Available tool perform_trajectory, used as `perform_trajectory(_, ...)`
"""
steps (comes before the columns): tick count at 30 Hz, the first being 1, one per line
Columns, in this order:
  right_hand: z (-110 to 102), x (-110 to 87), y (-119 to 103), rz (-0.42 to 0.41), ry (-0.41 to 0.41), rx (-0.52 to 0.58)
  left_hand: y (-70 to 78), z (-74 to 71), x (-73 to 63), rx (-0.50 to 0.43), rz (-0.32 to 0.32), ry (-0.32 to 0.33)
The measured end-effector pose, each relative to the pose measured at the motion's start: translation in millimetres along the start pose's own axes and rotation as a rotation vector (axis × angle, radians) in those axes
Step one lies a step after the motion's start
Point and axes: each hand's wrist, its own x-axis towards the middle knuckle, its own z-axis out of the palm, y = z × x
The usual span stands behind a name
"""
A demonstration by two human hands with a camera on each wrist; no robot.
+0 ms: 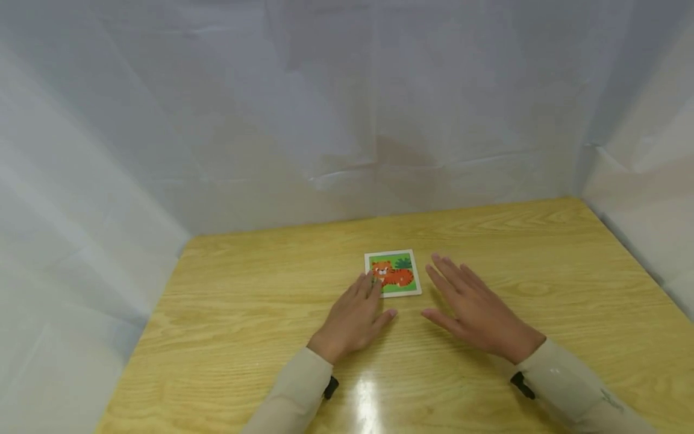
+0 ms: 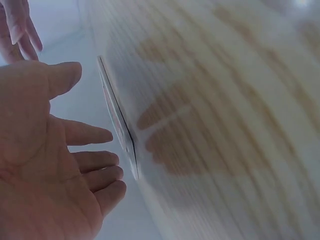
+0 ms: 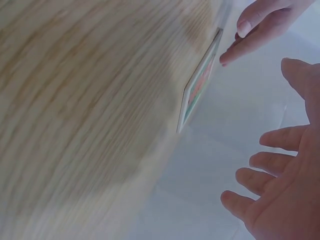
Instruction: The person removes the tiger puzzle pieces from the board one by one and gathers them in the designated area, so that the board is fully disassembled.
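A square picture puzzle or card (image 1: 403, 278) with a white border lies flat on the wooden table; an orange striped tiger on green is printed on it. My left hand (image 1: 351, 319) hovers by its near left corner, fingers extended and overlapping that corner in the head view. In the left wrist view the left palm (image 2: 45, 165) holds nothing, and the thin edge of the square (image 2: 117, 115) shows past the fingertips. To the right of the square, my right hand (image 1: 477, 310) is held above the table, fingers spread and empty. The right wrist view shows the square (image 3: 200, 82) beyond the right fingers (image 3: 272, 162).
The light wooden table (image 1: 244, 313) runs back to a pale sheet (image 1: 271, 120) hung behind it. More sheeting (image 1: 650, 169) stands along the right side and the left. Each sleeve has a dark strap (image 1: 522, 384) near the wrist.
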Motion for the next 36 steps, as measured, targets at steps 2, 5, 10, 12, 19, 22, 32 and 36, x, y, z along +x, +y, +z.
perform_trajectory(2,0.9,1.3,-0.9,-0.003,-0.006,0.004,0.0,0.8,0.9,0.004,0.004,-0.010)
perform_trajectory(5,2.5,2.9,-1.6,-0.020,-0.006,0.003,-0.2,2.3,1.5,-0.007,0.000,-0.034)
perform_trajectory(10,6.6,6.5,-1.5,-0.046,-0.004,0.014,-0.8,4.0,0.0,-0.037,-0.017,-0.070)
perform_trajectory(12,8.8,8.3,-0.8,-0.061,-0.001,0.021,-1.4,4.5,-0.4,-0.031,-0.016,-0.072)
perform_trajectory(19,17.6,19.7,4.6,-0.099,-0.016,0.025,-1.7,4.3,-2.7,-0.008,-0.001,-0.068)
perform_trajectory(22,20.1,25.8,7.0,-0.090,-0.042,0.038,-1.6,4.6,-3.9,0.003,0.002,-0.070)
perform_trajectory(32,24.2,44.6,11.0,-0.021,-0.149,0.108,3.8,3.2,-8.4,0.023,0.009,-0.064)
perform_trajectory(36,27.8,53.0,16.3,0.034,-0.214,0.133,4.8,2.6,-9.0,0.031,0.012,-0.063)
